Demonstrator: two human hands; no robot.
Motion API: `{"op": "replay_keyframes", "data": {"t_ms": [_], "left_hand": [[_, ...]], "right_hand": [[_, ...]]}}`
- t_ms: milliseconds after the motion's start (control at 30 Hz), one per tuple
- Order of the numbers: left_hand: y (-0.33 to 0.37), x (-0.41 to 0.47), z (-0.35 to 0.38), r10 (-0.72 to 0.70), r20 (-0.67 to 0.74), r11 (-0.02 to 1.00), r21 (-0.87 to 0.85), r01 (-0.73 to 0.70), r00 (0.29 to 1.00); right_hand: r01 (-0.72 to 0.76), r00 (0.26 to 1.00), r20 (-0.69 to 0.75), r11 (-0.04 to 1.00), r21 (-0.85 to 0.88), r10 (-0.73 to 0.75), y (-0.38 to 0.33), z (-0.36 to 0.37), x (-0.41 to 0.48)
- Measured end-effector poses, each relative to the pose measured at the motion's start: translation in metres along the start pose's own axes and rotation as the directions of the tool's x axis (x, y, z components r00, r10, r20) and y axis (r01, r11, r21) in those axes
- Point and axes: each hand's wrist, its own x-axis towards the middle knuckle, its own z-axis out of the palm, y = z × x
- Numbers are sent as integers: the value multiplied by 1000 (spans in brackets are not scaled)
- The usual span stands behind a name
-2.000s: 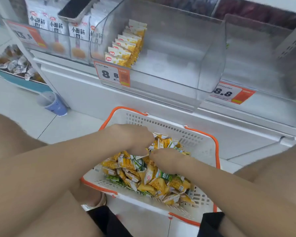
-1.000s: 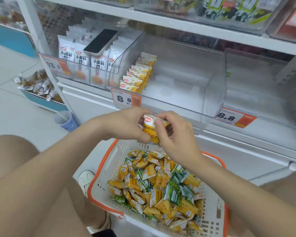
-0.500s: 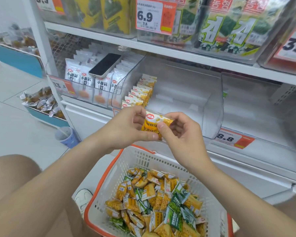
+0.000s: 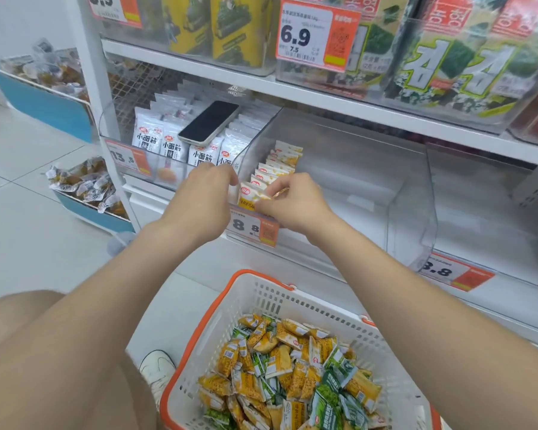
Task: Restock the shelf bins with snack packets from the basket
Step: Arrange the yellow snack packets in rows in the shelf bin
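Observation:
A clear shelf bin (image 4: 410, 212) holds a row of upright yellow-and-white snack packets (image 4: 280, 162) along its left side. At the front of that row my right hand (image 4: 295, 203) pinches a yellow snack packet (image 4: 250, 197), set upright against the row. My left hand (image 4: 205, 197) hovers just left of the packet with fingers curled, at the bin's front left corner; whether it touches the packet is unclear. Below, a white basket with an orange rim (image 4: 255, 293) on the floor holds several yellow and green packets (image 4: 286, 367).
The bin to the left holds white packets (image 4: 171, 144) with a phone (image 4: 208, 122) lying on top. Price tags hang on the bin fronts (image 4: 252, 228). A second clear bin (image 4: 491, 218) stands to the right. Blue floor bins (image 4: 84, 190) sit at far left. My shoe (image 4: 157, 367) is beside the basket.
Both hands lifted one yellow packet out of the basket and carried it up to the bin; it now stands at the front of the row. The left hand has drawn slightly aside.

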Motion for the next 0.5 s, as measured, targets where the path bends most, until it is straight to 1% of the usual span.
{"op": "replay_keyframes", "data": {"t_ms": [67, 133, 233, 300, 333, 400, 433, 500], "left_hand": [[-4, 1, 1, 9, 15, 1000, 22, -9, 1000], [-2, 0, 2, 25, 26, 999, 39, -26, 999], [7, -4, -1, 79, 26, 995, 67, -80, 997], [14, -5, -4, 143, 30, 976, 164, -146, 989], [15, -5, -4, 180, 46, 955, 233, -185, 983], [16, -3, -3, 220, 93, 907, 346, -239, 971], [16, -1, -2, 223, 117, 889, 384, -251, 968], [16, 4, -2, 224, 129, 869, 422, -258, 966]], "right_hand": [[-135, 988, 85, 990, 44, 131, -10, 5, 8], [-224, 960, 171, 974, -17, 223, -19, 6, 15], [-239, 919, 300, 967, -90, 255, -31, 1, 20], [-253, 899, 361, 967, -32, 247, -34, -9, 21], [-266, 902, 360, 964, 25, 239, -33, -14, 22], [-263, 933, 278, 960, 101, 226, -25, -21, 26], [-241, 951, 222, 967, 87, 217, -19, -22, 27], [-188, 970, 158, 982, -16, 188, -9, -21, 27]]}}
